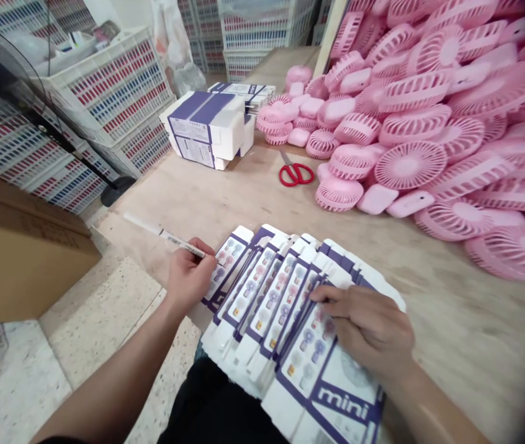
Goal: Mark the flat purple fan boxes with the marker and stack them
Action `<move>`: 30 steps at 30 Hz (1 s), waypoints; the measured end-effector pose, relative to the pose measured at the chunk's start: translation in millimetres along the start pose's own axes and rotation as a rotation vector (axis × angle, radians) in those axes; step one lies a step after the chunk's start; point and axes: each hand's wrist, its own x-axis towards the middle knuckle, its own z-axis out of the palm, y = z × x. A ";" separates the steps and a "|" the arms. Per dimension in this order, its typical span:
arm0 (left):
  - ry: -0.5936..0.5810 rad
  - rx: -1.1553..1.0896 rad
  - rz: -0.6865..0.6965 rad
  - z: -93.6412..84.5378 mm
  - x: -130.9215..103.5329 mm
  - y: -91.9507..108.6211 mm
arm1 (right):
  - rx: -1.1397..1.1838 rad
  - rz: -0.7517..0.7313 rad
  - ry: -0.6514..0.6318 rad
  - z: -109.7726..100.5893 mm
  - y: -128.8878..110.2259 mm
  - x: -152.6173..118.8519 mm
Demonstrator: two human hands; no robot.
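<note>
Purple-and-white flat cartons (249, 290) are fanned at the near edge of the table (456, 320), touched by half-curled fingers of the right hand (368, 320); grip can't be told. Pen (182, 243) is pinched in the left hand (191, 271); overlap should be kept even.

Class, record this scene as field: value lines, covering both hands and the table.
Left hand: holds a pen
Right hand: touches the flattened boxes
Flattened boxes: purple and white, overlapping in a row
Scissors: red-handled, on the table
Fans: pink, heaped at picture's right
More boxes: farther back, left of scissors
</note>
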 end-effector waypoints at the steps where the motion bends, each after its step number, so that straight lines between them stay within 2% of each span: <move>1: 0.037 0.088 0.048 0.7 -1.0 -2.0 | -0.004 0.001 0.000 0.1 0.1 -0.1; 5: 0.111 0.256 0.127 3.5 -5.7 -1.8 | -0.011 0.004 -0.010 0.1 0.4 -1.4; 9: 0.071 0.335 0.149 6.3 -7.4 1.5 | -0.014 0.016 -0.013 -0.4 0.4 -2.1; 11: 0.074 0.305 0.124 5.2 -5.7 2.5 | -0.024 0.018 -0.011 -0.7 0.4 -1.9; 13: 0.064 0.184 0.026 0.9 -1.2 4.1 | -0.036 0.015 -0.015 -0.9 0.3 -1.6; 15: -0.063 0.025 -0.134 -6.7 5.5 7.8 | -0.045 0.016 -0.018 -1.0 0.4 -1.6; 17: -0.305 -0.094 -0.286 -15.9 11.8 14.1 | -0.051 0.024 -0.013 -0.7 0.3 -1.8; 19: -0.522 -0.152 -0.351 -23.8 14.6 22.3 | -0.055 0.034 -0.004 -0.3 0.0 -2.1; 22: -0.644 -0.219 -0.353 -28.2 10.1 33.0 | -0.048 0.033 0.000 0.2 -0.7 -2.0; 25: -0.761 -0.282 -0.430 -22.9 1.6 33.7 | -0.044 0.034 0.006 0.3 -1.0 -1.7; 26: -0.765 -0.298 -0.432 -19.7 -0.3 30.8 | -0.049 0.037 0.008 0.3 -0.9 -1.6; 27: -0.706 -0.309 -0.400 -16.4 -1.2 26.6 | -0.054 0.036 0.008 0.3 -0.8 -1.6; 28: -0.584 -0.303 -0.341 -13.2 -1.2 21.3 | -0.057 0.034 0.006 0.3 -0.5 -1.6; 30: -0.259 -0.220 -0.190 -8.0 0.4 9.3 | -0.050 0.025 0.002 0.2 -0.2 -1.5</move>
